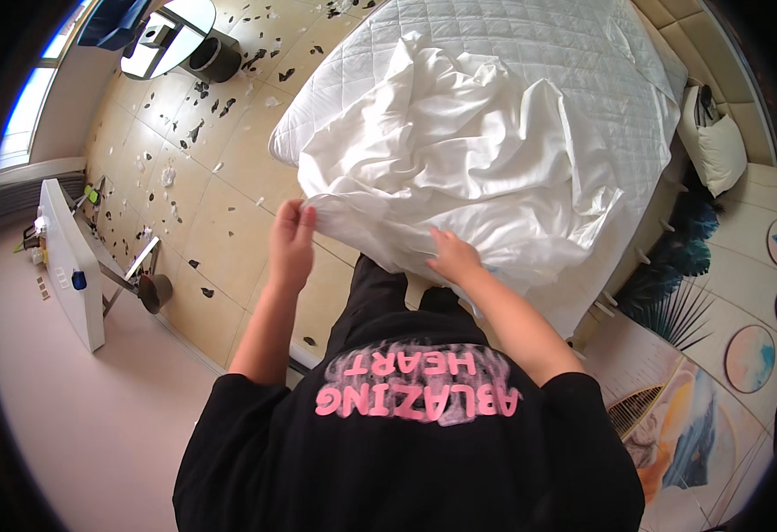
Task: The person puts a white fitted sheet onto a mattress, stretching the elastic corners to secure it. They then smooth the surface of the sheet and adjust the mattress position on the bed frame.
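A crumpled white sheet or cover (468, 139) lies heaped across the near part of a bed with a white quilted mattress surface (561, 40). At its left corner, my left hand (292, 239) pinches the edge of the fabric between thumb and fingers, lifted off the bed at the near side. My right hand (456, 256) touches the near edge of the same fabric, thumb and forefinger pointing left. Whether its fingers close on the cloth cannot be told. The sheet's near edge hangs in front of my legs.
Black and white scraps (195, 130) litter the tiled floor (209, 193) left of the bed. A black bin (215, 61) stands by a round-topped table (192, 20); another bin (155, 292) is near a white table (72, 266). A cream pillow (722, 156) rests beside the headboard (684, 33).
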A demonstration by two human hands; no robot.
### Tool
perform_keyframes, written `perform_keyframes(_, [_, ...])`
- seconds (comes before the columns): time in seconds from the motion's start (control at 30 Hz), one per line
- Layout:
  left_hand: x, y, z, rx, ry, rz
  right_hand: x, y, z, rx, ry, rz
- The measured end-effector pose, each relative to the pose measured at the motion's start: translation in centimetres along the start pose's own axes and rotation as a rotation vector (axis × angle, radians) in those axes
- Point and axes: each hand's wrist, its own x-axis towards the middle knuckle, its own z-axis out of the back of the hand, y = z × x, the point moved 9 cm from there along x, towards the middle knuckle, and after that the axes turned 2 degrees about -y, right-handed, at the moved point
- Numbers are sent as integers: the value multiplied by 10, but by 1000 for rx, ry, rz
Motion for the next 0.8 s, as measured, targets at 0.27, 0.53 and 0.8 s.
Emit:
perform_keyframes(0.27, [12, -126, 26, -293, 211, 159, 57, 70, -40, 161, 114, 118])
perform_keyframes(0.53, [82, -109, 64, 151, 244, 78, 90, 41, -66, 160, 328, 46])
perform_keyframes(0.8, [151, -42, 71, 1323, 690, -52, 12, -63, -95, 107, 292, -493])
